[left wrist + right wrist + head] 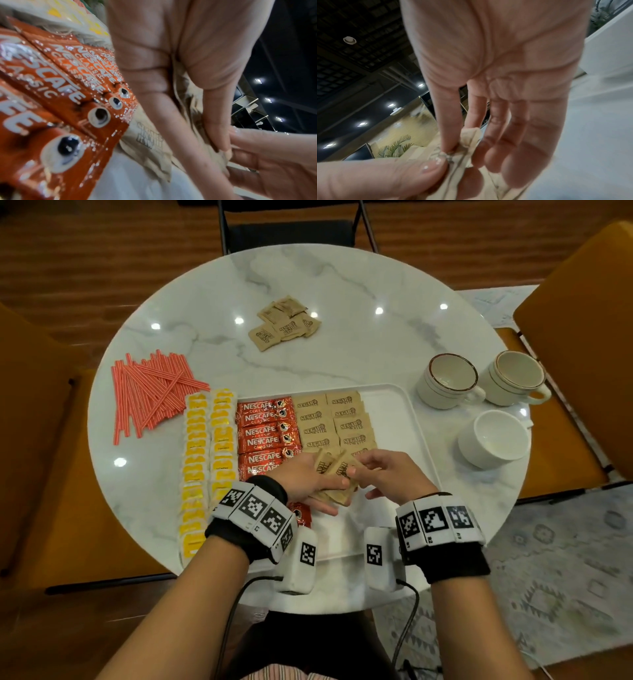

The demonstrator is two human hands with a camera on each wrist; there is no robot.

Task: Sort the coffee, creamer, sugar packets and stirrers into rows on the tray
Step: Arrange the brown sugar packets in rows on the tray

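Observation:
Over the near middle of the white tray (399, 419), my left hand (317, 479) grips a fanned bunch of brown sugar packets (330, 467). My right hand (363, 469) pinches the top of one packet (469, 136) in that bunch between thumb and forefinger. On the tray lie two columns of yellow creamer packets (209, 453), a column of red Nescafe coffee sticks (265, 433) and two columns of sugar packets (334, 421). Red-striped stirrers (150, 392) lie heaped on the table left of the tray. A loose pile of sugar packets (284, 323) sits at the far middle.
Three white cups (448, 381) (513, 378) (493, 438) stand right of the tray on the round marble table (342, 285). Orange chairs (582, 313) flank the table and a black chair stands at the far side. The tray's right part is bare.

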